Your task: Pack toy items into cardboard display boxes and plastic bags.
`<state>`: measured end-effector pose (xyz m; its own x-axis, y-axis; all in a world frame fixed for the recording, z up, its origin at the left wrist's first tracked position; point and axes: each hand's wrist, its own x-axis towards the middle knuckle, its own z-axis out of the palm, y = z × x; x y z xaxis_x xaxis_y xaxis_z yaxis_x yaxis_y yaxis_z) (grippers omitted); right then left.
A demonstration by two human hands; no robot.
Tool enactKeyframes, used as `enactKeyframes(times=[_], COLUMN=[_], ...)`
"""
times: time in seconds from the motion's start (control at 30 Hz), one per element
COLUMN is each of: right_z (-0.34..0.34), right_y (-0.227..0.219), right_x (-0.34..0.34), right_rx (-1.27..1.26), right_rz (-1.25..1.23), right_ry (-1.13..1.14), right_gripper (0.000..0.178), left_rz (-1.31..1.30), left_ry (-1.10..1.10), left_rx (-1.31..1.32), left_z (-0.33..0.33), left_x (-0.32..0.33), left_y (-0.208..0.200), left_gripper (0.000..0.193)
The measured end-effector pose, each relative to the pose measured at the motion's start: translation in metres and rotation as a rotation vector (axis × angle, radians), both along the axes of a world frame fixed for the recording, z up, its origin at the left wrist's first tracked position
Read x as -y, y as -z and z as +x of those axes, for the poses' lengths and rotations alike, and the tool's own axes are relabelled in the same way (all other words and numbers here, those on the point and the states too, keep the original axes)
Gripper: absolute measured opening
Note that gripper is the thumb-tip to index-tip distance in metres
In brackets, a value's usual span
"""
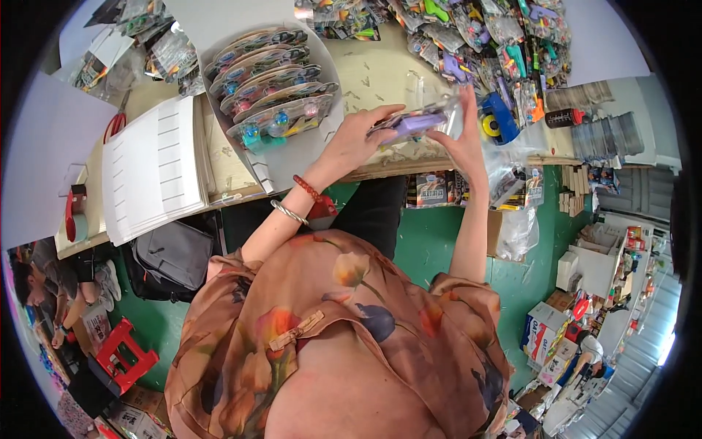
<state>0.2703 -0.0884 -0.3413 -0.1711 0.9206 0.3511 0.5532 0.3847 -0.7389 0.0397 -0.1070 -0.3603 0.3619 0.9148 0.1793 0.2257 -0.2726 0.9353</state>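
Observation:
Over the table's front edge, my left hand (354, 142) and my right hand (466, 139) hold a blister pack (420, 123) between them. A purple toy gun shows through its transparent plastic. My left fingers and thumb pinch the pack's left end. My right thumb presses its right side, while the right fingers point up along the plastic. To the left stands an open white box (333, 124) with a row of upright blister packs (281, 121) holding coloured toys. Just beyond my right hand is a blue tape dispenser (499, 121).
Many packaged toys (504, 36) are heaped at the far right. White card sheets (153, 168) are stacked at left, near red scissors (115, 126). A dark bottle (564, 118) and stacked cards (607, 139) lie right. A person (69, 293) sits at lower left beside a red stool (126, 356).

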Motion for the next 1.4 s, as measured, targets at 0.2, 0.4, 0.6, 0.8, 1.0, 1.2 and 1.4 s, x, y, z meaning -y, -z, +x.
enactKeyframes(times=[0.2,0.4,0.6,0.8,1.0,1.2,1.4], right_z=[0.033,0.051,0.01,-0.008,-0.097,-0.136,-0.154], right_y=[0.05,0.101,0.095,0.021,-0.052,-0.072,-0.076], right_x=[0.001,0.002,0.019,0.026,0.019,0.01,0.018], right_rx=[-0.495,-0.458,-0.085,-0.43,0.011,0.265,0.466], right_rz=[-0.45,-0.287,-0.139,0.08,0.265,0.398,0.533], right_ry=[-0.052,0.0,0.316,0.163,-0.092,-0.285,-0.378], right_gripper=[0.066,0.031,0.014,0.024,0.023,0.034,0.039], left_rz=[-0.195,-0.097,0.071,0.232,0.101,-0.147,-0.271], left_ry=[0.046,-0.314,-0.568,-0.549,-0.823,-0.824,-0.855], left_rx=[0.043,0.219,0.251,0.439,0.799,0.882,0.905], left_z=[-0.005,0.023,0.039,0.009,-0.031,-0.05,-0.064], left_x=[-0.001,0.036,0.046,0.076,0.095,0.092,0.091], left_y=[0.001,0.051,0.055,0.008,0.035,0.05,0.057], left_gripper=[0.064,0.086,0.079,0.073,0.059,0.06,0.069])
